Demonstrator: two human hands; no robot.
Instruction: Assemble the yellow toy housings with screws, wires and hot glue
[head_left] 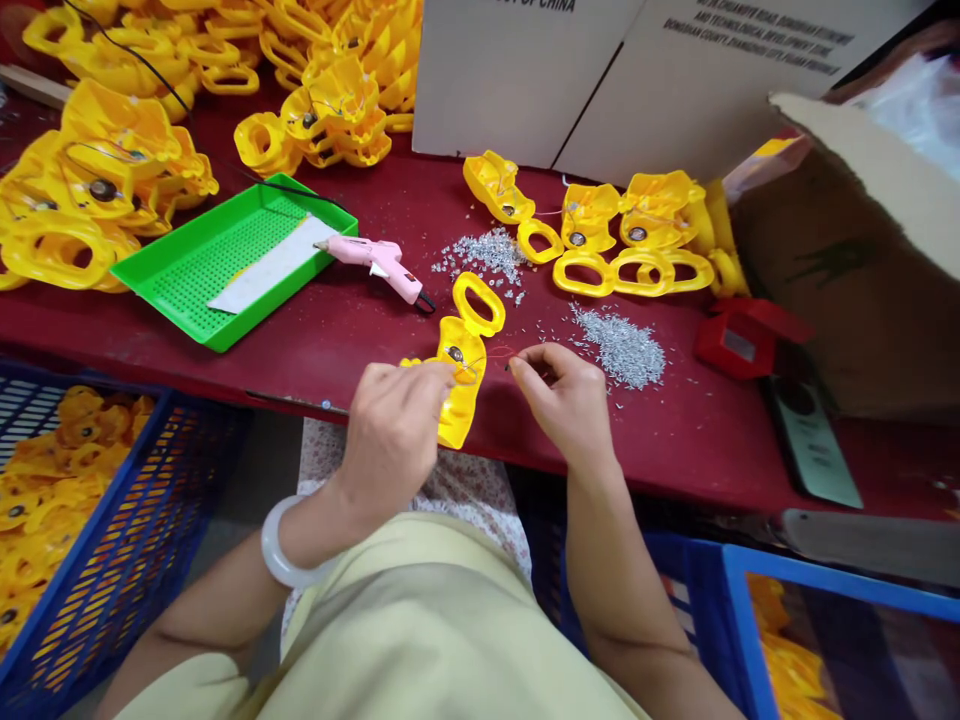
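At the table's front edge lies a yellow plastic toy shell [459,400] with a ring handle [478,305] at its top. A round dark metal part [455,354] sits inside it, and thin red wires [491,352] run out to the right. My left hand [397,430] is closed on the shell's left side; its fingertips are partly hidden. Just right of the shell, my right hand [566,395] pinches the wires' end, where a tiny dark tip shows. Small screws [622,345] lie in a pile beyond that hand.
A pink glue gun [379,265] rests against a green tray [225,265] holding a white strip. More yellow shells [589,220] stand before a white carton [517,80]. Small clear pieces [487,255], a red box [742,338] and a phone [817,440] lie about. Blue crates [150,520] flank me.
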